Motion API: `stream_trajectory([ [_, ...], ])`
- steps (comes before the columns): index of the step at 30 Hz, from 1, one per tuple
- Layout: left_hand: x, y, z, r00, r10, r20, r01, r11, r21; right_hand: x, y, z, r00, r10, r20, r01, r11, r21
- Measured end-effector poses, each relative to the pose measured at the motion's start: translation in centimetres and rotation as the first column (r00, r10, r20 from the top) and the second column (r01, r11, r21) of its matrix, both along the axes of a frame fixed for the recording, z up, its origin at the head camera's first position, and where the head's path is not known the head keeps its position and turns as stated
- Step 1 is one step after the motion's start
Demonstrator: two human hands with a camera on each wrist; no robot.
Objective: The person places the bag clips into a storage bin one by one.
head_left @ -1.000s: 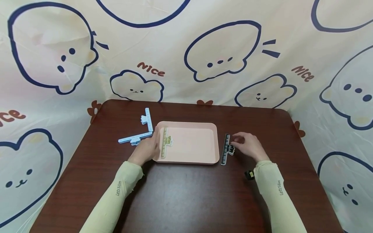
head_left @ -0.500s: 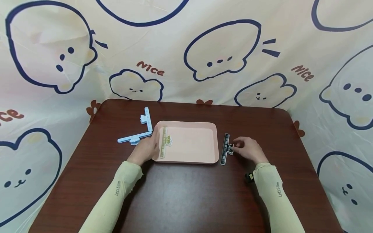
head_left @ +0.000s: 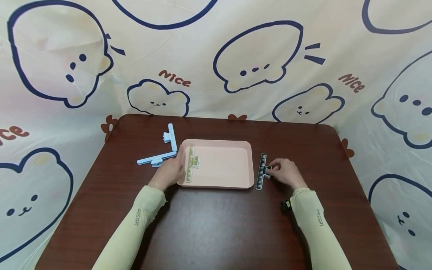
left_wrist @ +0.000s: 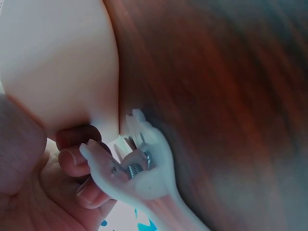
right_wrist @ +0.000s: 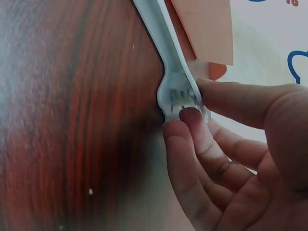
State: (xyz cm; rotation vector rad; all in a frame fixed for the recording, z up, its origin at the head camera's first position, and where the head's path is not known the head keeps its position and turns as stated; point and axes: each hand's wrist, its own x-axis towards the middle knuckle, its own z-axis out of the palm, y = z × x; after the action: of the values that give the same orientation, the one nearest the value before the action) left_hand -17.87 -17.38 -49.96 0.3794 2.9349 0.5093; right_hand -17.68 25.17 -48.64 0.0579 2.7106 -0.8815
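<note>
My left hand point(head_left: 170, 170) grips the left rim of a pink tray point(head_left: 222, 165), thumb on the inner side. Inside the tray, along its left side, lies a green-patterned ruler clip point(head_left: 190, 165). In the left wrist view the curled fingers are close beside the spring and handles of a pale clip point(left_wrist: 154, 178). Right of the tray, a black ruler clip point(head_left: 260, 172) lies on the table. My right hand point(head_left: 288, 173) pinches its handle between thumb and fingers; in the right wrist view that clip's underside point(right_wrist: 168, 57) looks pale and the fingers are at its handle end.
Two light blue ruler clips lie left of the tray: one clip point(head_left: 172, 137) points away, the other clip point(head_left: 152, 159) lies slantwise beside my left hand. The dark brown table point(head_left: 216, 228) ends at a patterned cloth wall point(head_left: 202, 56). A small black device point(head_left: 286, 204) sits at my right wrist.
My right hand has lowered its fingers onto the black clip's handle and taken hold of it. The left hand, the tray and the other clips have stayed in place.
</note>
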Motion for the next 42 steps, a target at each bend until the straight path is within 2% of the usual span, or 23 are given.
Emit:
stream_trajectory([
  [7, -0.1, 0.0, 0.0, 1.0, 0.002, 0.008, -0.001, 1.0, -0.011, -0.1, -0.1, -0.3, 1.0, -0.021, 0.01, 0.021, 1.0, -0.016],
  [18, -0.2, 0.0, 0.2, 0.999, 0.015, 0.039, -0.016, 1.0, 0.009, -0.3, -0.1, -0.3, 0.998, -0.022, -0.065, 0.022, 1.0, 0.003],
  [26, -0.5, -0.2, -0.1, 1.0, 0.0, 0.016, 0.001, 1.0, -0.011, -0.4, 0.0, -0.1, 0.999, -0.026, -0.048, 0.021, 0.995, -0.101],
  [30, -0.5, -0.1, 0.0, 0.999, 0.003, 0.037, -0.003, 1.0, -0.012, -0.4, 0.1, -0.1, 0.998, -0.057, -0.02, 0.053, 0.988, -0.147],
  [34, -0.4, -0.1, 0.1, 0.999, 0.01, 0.05, -0.01, 1.0, -0.004, -0.4, 0.2, -0.1, 0.996, -0.094, -0.013, 0.088, 0.963, -0.253],
  [39, -0.4, -0.2, 0.0, 0.999, 0.007, 0.043, -0.008, 1.0, 0.003, -0.7, 0.0, 0.4, 0.989, -0.143, 0.035, 0.144, 0.903, -0.406],
  [42, -0.4, -0.2, 0.0, 0.999, 0.01, 0.048, -0.01, 1.0, 0.001, -0.8, -0.3, 0.9, 0.984, -0.161, 0.08, 0.179, 0.871, -0.458],
])
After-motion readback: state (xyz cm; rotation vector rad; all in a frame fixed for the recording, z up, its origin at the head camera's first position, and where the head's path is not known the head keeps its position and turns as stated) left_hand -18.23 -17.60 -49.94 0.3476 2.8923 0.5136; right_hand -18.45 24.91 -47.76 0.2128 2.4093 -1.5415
